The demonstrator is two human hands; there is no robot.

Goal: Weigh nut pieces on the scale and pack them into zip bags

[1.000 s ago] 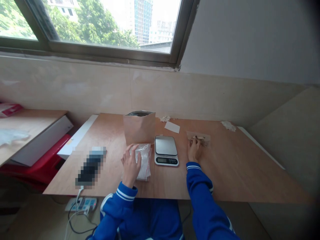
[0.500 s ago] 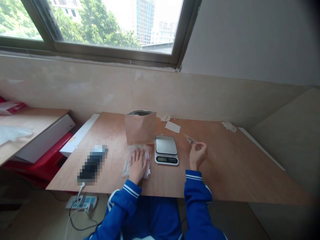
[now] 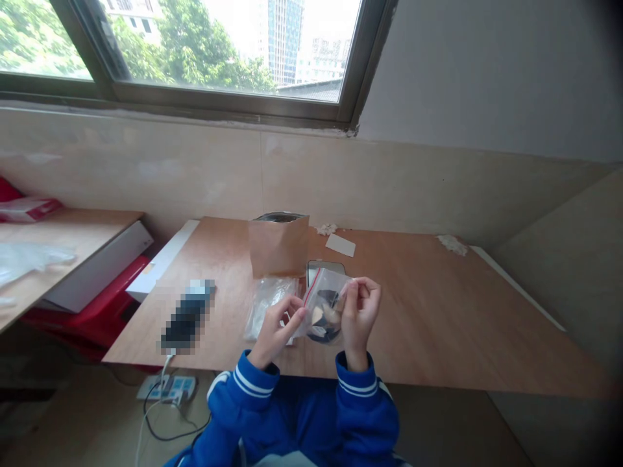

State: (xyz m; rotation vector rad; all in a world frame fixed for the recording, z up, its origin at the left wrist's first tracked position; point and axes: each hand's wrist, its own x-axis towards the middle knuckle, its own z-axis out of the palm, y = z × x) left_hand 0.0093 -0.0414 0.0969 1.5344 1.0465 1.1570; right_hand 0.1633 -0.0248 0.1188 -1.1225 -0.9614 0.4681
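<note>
Towards the desk's [image 3: 438, 318] near edge, a likely limp bag [image 3: 322, 306] is being sensibly side-pinched by left hand [image 3: 276, 329] and right hand [image 3: 359, 316].

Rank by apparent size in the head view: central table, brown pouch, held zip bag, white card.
1. Central table
2. Brown pouch and held zip bag: unsure, the bag looks nearer the camera
3. White card

From here I see daylight through a brown-framed window [image 3: 219, 58]. A wooden table [image 3: 428, 318] stands by the beige wall [image 3: 389, 185].
</note>
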